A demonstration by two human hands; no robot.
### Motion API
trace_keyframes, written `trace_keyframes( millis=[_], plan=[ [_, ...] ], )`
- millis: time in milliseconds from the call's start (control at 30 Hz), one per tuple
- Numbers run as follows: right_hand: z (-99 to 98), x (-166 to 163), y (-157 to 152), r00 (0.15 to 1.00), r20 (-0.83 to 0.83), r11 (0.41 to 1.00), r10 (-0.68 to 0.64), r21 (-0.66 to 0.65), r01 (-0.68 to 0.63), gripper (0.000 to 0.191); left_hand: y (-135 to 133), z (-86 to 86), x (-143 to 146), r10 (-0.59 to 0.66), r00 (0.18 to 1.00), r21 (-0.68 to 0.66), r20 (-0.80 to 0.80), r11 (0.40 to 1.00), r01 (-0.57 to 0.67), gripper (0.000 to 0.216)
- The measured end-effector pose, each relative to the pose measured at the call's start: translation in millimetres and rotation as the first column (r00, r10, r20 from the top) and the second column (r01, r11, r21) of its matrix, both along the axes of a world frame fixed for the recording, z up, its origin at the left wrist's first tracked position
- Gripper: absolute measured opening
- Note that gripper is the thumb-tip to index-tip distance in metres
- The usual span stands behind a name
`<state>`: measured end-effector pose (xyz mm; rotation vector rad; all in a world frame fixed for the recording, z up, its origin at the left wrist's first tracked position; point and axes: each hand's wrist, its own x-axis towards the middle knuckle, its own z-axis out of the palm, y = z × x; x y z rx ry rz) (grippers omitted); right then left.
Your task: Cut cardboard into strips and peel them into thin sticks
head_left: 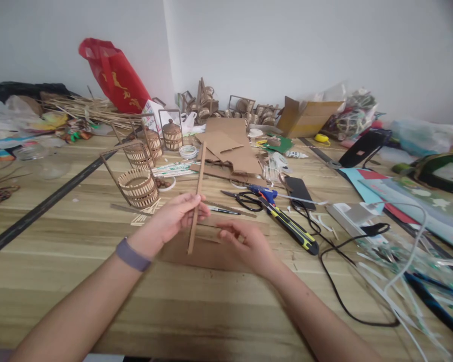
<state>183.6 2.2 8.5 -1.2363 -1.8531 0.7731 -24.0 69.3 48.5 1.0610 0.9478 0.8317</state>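
My left hand [177, 216] pinches a long thin cardboard strip [197, 193] that stands nearly upright above the table. A purple band sits on that wrist. My right hand [247, 244] rests with fingers spread on a flat cardboard sheet [207, 254] lying on the wooden table [173, 311]. Its fingertips lie close to the strip's lower end without gripping it.
Small woven baskets in cardboard frames [138, 186] stand to the left. Scissors [245, 200], a blue glue gun [262, 192], a yellow-black utility knife [292, 229], a phone [300, 191] and a black cable [340, 271] lie to the right. Cardboard pieces [230, 146] and a red bag [115, 75] sit behind.
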Motion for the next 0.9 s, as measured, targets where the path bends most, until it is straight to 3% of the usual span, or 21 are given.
trace_keyframes(
  millis=[67,133,233,300,400,500,667,800,900],
  plan=[
    [-3.6,-8.5,-6.7,0.975,-0.203,0.974,0.087,-0.19,-0.127,0.03,-13.1,-5.9,13.2,-0.011,0.997,-0.063,0.077,0.998,0.016,0.019],
    [-6.2,-15.2,-10.9,0.901,-0.415,0.911,0.122,-0.313,-0.268,0.035,-23.1,-12.6,23.4,-0.018,0.988,-0.093,0.156,0.995,0.033,0.027],
    [-7.5,-19.6,-13.0,0.783,-0.619,0.807,0.062,-0.43,-0.405,0.04,-32.1,-22.6,32.5,-0.03,0.968,-0.121,0.249,0.991,0.061,0.043],
    [-7.3,-18.4,-12.7,0.756,-0.654,0.769,-0.022,-0.494,-0.405,0.043,-35.6,-28.9,34.9,-0.042,0.959,-0.113,0.282,0.991,0.076,0.05],
    [-6.7,-11.9,-10.4,0.748,-0.647,0.783,-0.148,-0.538,-0.311,0.044,-40.0,-37.0,34.0,-0.056,0.96,-0.065,0.276,0.995,0.077,0.048],
    [-6.4,-3.8,-6.9,0.728,-0.652,0.814,-0.213,-0.53,-0.236,0.046,-45.1,-41.7,31.5,-0.102,0.972,-0.107,0.213,0.986,0.127,0.042],
    [-8.9,2.6,-3.6,0.735,-0.655,0.826,-0.174,-0.504,-0.253,0.046,-51.2,-43.1,33.1,-0.248,0.929,-0.235,0.275,0.92,0.315,0.045],
    [-13.7,1.4,-3.9,0.757,-0.636,0.832,-0.148,-0.494,-0.252,0.044,-51.7,-44.3,35.5,-0.222,0.928,-0.268,0.299,0.914,0.305,0.038],
    [-17.6,0.0,-4.2,0.817,-0.566,0.882,-0.106,-0.433,-0.185,0.04,-50.7,-44.3,35.2,-0.21,0.934,-0.253,0.29,0.924,0.287,0.032]
  ],
)
